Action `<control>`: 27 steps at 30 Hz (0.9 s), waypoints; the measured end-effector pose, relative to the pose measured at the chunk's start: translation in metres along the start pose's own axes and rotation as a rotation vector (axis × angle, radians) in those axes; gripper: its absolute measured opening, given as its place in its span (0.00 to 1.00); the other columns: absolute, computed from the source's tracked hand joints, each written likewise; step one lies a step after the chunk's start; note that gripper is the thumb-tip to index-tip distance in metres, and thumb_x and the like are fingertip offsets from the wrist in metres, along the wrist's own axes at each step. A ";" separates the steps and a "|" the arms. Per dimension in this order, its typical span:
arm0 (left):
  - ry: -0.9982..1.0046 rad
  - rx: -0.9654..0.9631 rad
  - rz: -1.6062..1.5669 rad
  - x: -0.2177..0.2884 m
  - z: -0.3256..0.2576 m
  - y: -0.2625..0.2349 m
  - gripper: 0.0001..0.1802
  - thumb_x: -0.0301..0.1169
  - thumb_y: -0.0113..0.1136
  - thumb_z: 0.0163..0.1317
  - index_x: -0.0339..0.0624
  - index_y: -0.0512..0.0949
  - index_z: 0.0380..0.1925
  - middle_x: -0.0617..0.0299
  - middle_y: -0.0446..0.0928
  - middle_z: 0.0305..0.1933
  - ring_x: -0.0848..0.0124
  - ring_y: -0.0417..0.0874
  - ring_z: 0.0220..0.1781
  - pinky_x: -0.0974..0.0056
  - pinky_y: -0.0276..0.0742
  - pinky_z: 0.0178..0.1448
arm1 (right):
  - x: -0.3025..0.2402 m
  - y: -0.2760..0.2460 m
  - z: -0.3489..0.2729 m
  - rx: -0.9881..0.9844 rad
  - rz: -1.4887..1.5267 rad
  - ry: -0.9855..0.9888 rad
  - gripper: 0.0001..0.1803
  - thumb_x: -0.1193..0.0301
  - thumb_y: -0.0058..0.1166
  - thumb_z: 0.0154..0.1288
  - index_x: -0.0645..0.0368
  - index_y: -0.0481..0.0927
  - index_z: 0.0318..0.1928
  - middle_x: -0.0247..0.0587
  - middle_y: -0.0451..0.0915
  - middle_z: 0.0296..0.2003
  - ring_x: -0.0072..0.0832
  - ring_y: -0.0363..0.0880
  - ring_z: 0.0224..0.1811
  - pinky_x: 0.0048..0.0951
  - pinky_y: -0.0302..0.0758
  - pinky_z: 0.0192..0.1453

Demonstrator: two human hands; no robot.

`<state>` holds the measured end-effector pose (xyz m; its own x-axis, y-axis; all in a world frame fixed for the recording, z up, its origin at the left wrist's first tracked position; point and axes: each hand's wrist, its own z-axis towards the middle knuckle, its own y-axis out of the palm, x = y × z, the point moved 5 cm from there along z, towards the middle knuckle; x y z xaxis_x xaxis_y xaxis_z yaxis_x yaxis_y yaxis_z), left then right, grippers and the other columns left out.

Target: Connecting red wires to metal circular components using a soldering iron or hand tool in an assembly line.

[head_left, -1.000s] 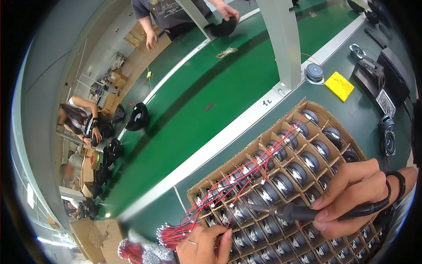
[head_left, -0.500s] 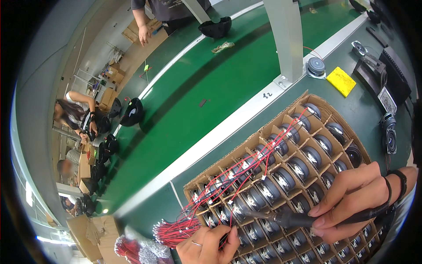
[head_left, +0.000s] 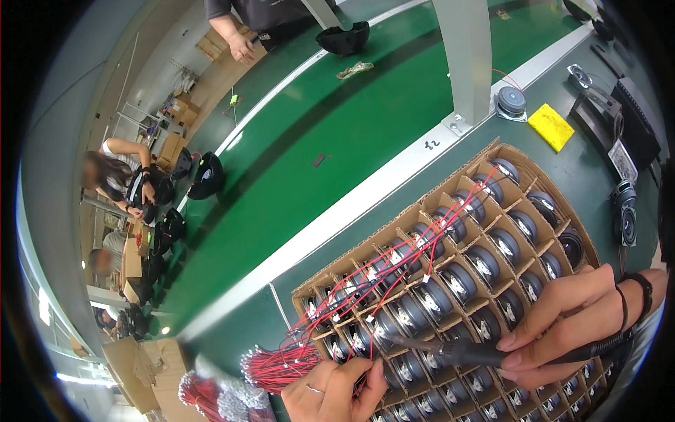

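Note:
A cardboard tray (head_left: 492, 156) with a grid of cells holds several small round speakers (head_left: 485, 264), many with red and black wires (head_left: 394, 271) running across them. My right hand (head_left: 573, 316) grips a black soldering iron (head_left: 450, 349), its tip near a speaker in the lower left of the tray. My left hand (head_left: 337, 390) pinches a wire at the tray's near edge, beside a bundle of loose red wires (head_left: 278, 366).
A green conveyor belt (head_left: 302, 133) runs beyond the tray, with black speaker shells (head_left: 344, 36) on it. A metal post (head_left: 467, 63), a yellow sponge (head_left: 552, 126) and loose speakers (head_left: 624, 225) stand at the right. Other people work at the far left and top.
The view has shifted slightly, so the tray sits a little lower in the frame. My left hand has moved right along the tray's edge toward the iron's tip. The right hand keeps its grip.

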<state>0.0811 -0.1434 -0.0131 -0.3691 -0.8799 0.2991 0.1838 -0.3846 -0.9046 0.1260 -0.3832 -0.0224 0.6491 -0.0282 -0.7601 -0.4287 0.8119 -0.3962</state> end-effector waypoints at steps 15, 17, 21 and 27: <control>0.016 0.005 0.005 0.000 0.001 0.001 0.10 0.23 0.73 0.54 0.43 0.79 0.32 0.62 0.73 0.21 0.67 0.74 0.18 0.65 0.68 0.24 | 0.003 0.008 -0.005 0.016 0.120 0.043 0.11 0.77 0.76 0.49 0.59 0.90 0.35 0.37 0.85 0.37 0.20 0.87 0.33 0.13 0.83 0.41; 0.012 0.005 0.000 0.000 0.002 0.002 0.10 0.23 0.73 0.54 0.42 0.79 0.32 0.62 0.73 0.21 0.67 0.74 0.18 0.65 0.68 0.24 | -0.002 0.006 -0.001 0.013 0.055 0.025 0.10 0.77 0.75 0.50 0.59 0.90 0.35 0.37 0.85 0.37 0.20 0.87 0.34 0.12 0.82 0.41; 0.003 0.005 -0.002 -0.001 0.001 0.001 0.09 0.23 0.72 0.54 0.42 0.79 0.32 0.62 0.72 0.20 0.68 0.74 0.18 0.65 0.68 0.23 | -0.007 0.006 0.003 -0.005 -0.024 -0.003 0.09 0.79 0.74 0.52 0.59 0.89 0.35 0.37 0.85 0.38 0.20 0.87 0.35 0.11 0.81 0.44; 0.003 0.003 0.010 -0.001 0.001 0.001 0.09 0.23 0.73 0.54 0.43 0.80 0.32 0.62 0.73 0.21 0.68 0.74 0.18 0.65 0.68 0.23 | -0.002 0.009 -0.003 -0.131 0.134 0.086 0.09 0.79 0.73 0.54 0.61 0.88 0.38 0.42 0.86 0.41 0.21 0.88 0.37 0.15 0.82 0.45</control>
<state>0.0829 -0.1434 -0.0140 -0.3703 -0.8829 0.2887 0.1905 -0.3764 -0.9067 0.1184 -0.3778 -0.0259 0.5266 0.0208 -0.8498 -0.5894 0.7293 -0.3474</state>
